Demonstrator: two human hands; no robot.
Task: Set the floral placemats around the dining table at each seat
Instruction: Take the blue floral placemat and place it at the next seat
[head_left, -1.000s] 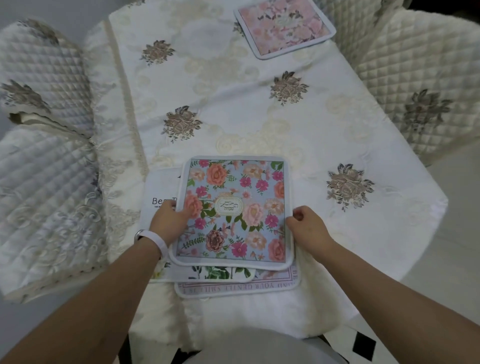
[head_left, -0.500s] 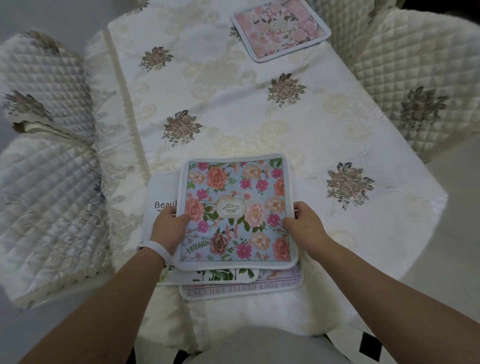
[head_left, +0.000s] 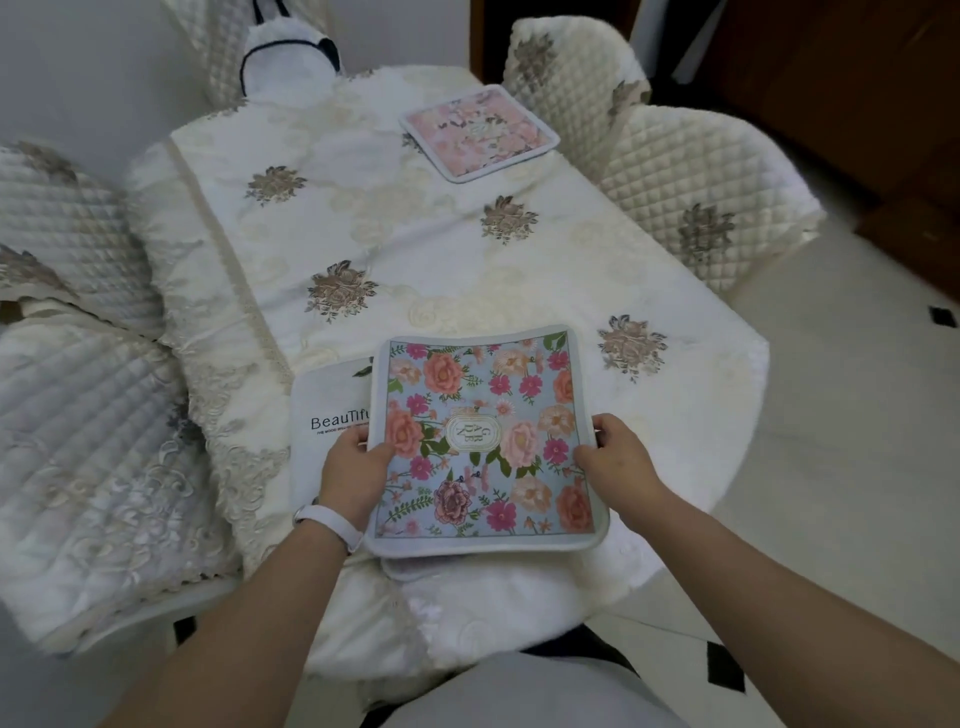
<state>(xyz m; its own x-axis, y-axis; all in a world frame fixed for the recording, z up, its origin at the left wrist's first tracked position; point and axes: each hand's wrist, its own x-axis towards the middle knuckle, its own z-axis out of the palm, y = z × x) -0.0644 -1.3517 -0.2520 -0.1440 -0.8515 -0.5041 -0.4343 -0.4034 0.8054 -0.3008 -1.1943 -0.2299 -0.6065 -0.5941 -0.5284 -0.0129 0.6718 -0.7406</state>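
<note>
Both forearms reach forward from the bottom of the view, converging toward the near end of the table (head_left: 467, 244). The left hand (head_left: 353, 470) clasps the left edge of the blue floral placemat (head_left: 485, 441): its thumb lies on the printed top and the other fingers (head_left: 347, 434) curl under the rim. A white wristband (head_left: 327, 522) sits on that wrist. The right hand (head_left: 618, 457) grips the placemat's right edge, knuckles up, fingers pinching the border near its middle. Between the two hands the placemat spans flat, its far edge curling upward a little.

Just left of the left fingers, partly under the placemat, lies a white mat (head_left: 327, 400) printed with "BeauTifu"; the corner of another mat (head_left: 402, 569) peeks out below the near edge, toward the wrists. Well beyond the fingers, at the far right side of the table, a pink floral placemat (head_left: 478, 132) lies flat in front of a quilted chair (head_left: 571, 67). A second quilted chair (head_left: 701, 176) stands to the right of the right hand's side, and covered chairs (head_left: 78, 415) stand to the left of the left arm.
</note>
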